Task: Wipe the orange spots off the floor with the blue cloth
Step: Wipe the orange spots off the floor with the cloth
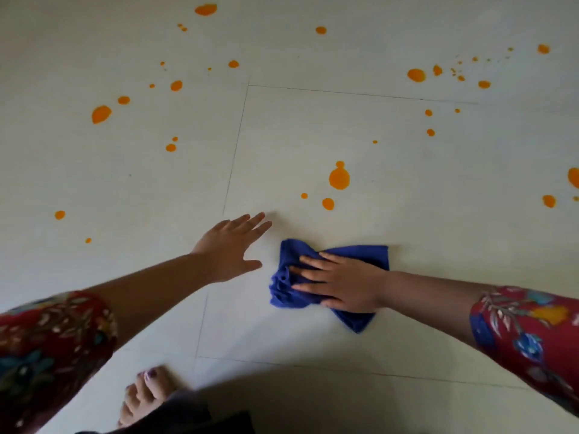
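With the right hand [344, 283] pressing straight fingers [308, 272] flat on the bunched blue cloth [366, 252] at lower centre, and the left hand [230, 249] spread empty beside it, a sweep may smear the nearby orange spots [339, 179] across the floor [438, 324].

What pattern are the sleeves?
Red floral print with blue and orange flowers, clearest on the right sleeve in the head view.
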A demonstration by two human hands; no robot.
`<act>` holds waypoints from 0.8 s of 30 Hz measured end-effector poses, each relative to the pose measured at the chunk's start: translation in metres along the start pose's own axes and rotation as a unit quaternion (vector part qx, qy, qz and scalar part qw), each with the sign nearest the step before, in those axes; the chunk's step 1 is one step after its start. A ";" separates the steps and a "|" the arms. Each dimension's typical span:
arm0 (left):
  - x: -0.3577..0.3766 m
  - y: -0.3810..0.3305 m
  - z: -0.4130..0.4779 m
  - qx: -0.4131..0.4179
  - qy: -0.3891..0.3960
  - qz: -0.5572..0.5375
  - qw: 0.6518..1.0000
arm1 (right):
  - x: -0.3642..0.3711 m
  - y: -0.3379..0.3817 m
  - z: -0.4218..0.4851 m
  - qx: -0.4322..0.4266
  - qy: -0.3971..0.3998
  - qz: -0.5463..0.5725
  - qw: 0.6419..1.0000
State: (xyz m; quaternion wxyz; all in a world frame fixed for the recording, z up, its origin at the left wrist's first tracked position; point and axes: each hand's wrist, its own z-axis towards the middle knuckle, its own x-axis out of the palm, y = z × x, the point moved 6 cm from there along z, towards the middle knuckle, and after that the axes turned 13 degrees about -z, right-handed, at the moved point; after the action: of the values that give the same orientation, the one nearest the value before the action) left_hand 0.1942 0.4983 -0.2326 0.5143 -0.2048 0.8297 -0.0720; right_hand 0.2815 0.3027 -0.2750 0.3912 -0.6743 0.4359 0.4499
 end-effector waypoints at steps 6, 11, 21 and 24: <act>0.011 0.060 -0.021 -0.016 -0.115 -0.113 0.987 | -0.011 -0.024 0.043 0.268 0.010 0.106 0.958; 0.028 0.098 -0.044 -0.049 -0.205 -0.182 0.960 | -0.041 0.007 0.129 0.360 -0.047 0.106 0.926; 0.027 0.138 -0.069 -0.087 -0.294 -0.197 0.931 | -0.045 -0.028 0.157 0.410 -0.084 0.128 0.899; 0.025 0.146 -0.077 -0.111 -0.322 -0.213 0.916 | -0.061 -0.023 0.204 0.396 -0.110 0.136 0.901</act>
State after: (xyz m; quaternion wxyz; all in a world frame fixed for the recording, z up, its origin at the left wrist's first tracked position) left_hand 0.0776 0.6134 -0.2656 0.6998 -0.4444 0.5590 -0.0174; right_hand 0.2362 0.5121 -0.2733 0.6069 -0.3439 0.6194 0.3601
